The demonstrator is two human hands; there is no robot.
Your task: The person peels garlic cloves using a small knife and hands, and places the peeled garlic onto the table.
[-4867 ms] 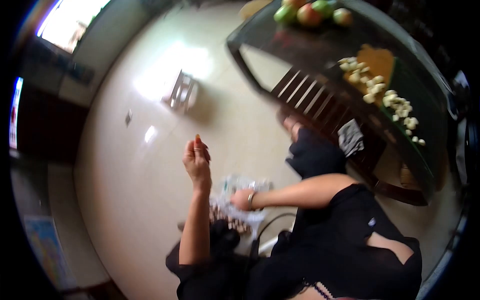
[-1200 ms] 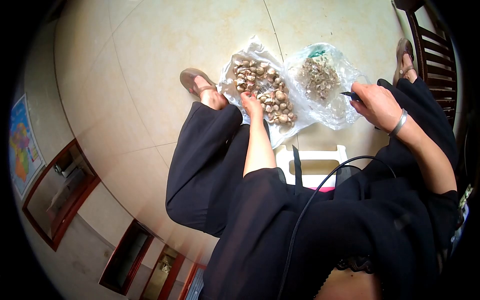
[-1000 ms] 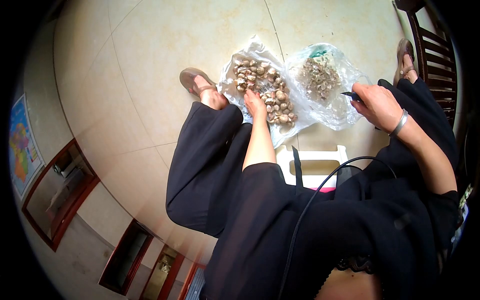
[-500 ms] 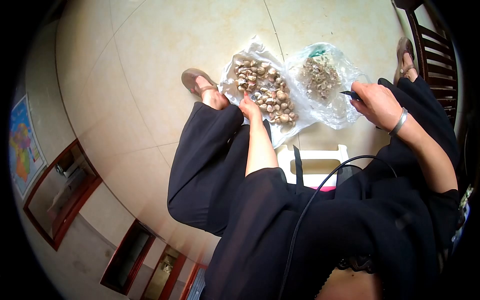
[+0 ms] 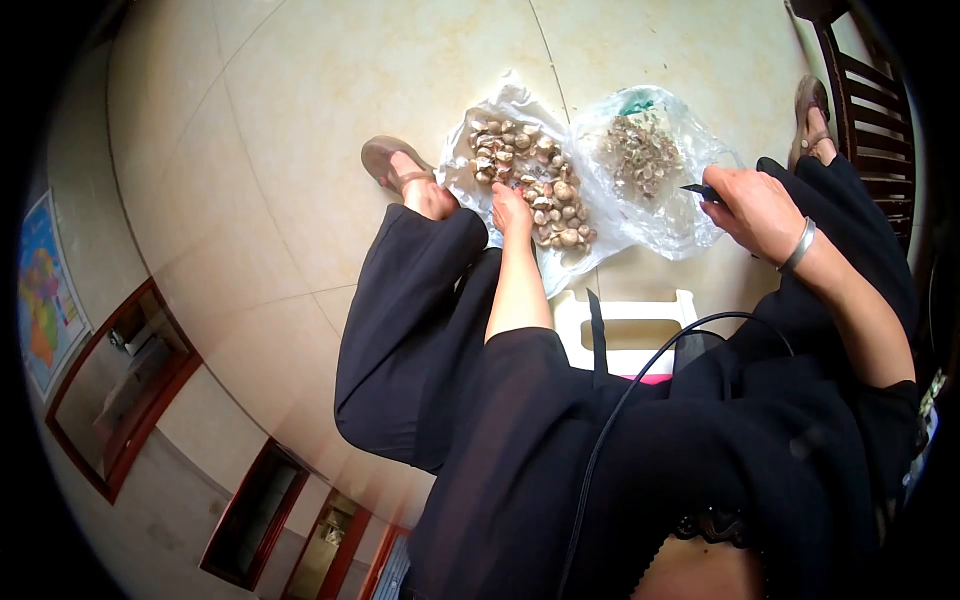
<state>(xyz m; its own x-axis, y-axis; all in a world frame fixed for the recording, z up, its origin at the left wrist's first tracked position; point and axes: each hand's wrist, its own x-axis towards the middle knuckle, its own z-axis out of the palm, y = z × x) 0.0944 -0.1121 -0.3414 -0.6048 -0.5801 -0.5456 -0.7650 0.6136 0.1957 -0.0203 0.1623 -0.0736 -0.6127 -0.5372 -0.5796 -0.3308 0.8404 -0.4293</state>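
Note:
On a spread white plastic bag [image 5: 575, 256] lie many small, round, brown-and-white pieces that look like mushrooms [image 5: 563, 190]. My left hand [image 5: 512, 212] reaches in among them from the near side, fingertips apart at the pile; no piece shows clearly between them. To the right, my right hand [image 5: 760, 212] is closed around a small knife [image 5: 692, 187], its dark blade pointing left over the edge of a clear plastic bag [image 5: 690, 228]. Small brownish-grey scraps [image 5: 645, 160] are heaped on that clear bag.
A white plastic stool [image 5: 640, 362] with a slot stands between my knees. My shoes [image 5: 392, 163] rest on either side of the bags on the tiled floor [image 5: 300, 130]. A dark slatted wooden chair [image 5: 875, 120] is at the right. A black cable [image 5: 620, 405] hangs across my front.
My left hand has moved slightly right, farther over the pile, with its fingertips now apart. My right hand and the knife stay in the same place.

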